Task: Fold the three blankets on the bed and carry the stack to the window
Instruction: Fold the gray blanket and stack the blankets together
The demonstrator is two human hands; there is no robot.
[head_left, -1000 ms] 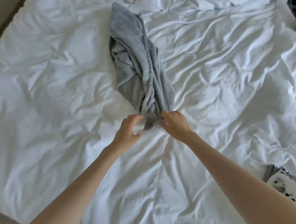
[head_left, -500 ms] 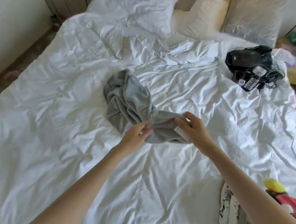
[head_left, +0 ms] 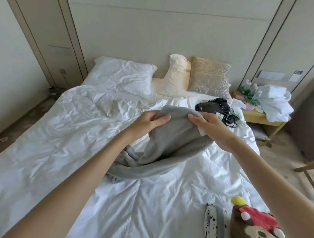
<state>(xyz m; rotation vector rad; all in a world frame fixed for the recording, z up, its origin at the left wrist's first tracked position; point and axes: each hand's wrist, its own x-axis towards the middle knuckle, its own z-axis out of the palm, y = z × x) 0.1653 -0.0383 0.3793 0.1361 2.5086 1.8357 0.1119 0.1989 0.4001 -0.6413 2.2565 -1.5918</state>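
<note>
Both hands clamped on the grey blanket's [head_left: 171, 138] top edge, left hand [head_left: 148, 123] and right hand [head_left: 209, 129] a little apart, blanket mid-bed [head_left: 58, 130], lifted, tail bunched on the duvet. Risk: grip sits on a fold, not true corners; spread would come out twisted; trailing end could snag. Count: one grey blanket; one spotted blanket [head_left: 213, 228] and one cartoon-print blanket [head_left: 255, 235] near right; three pillows; two hands.

The left half of the bed [head_left: 44, 148] is bare sheet. A black bag with cables [head_left: 215, 108] crowds the right edge near the pillows [head_left: 173, 79]; a spotted blanket [head_left: 214, 228] and a plush toy [head_left: 256, 231] fill the near right corner.
</note>
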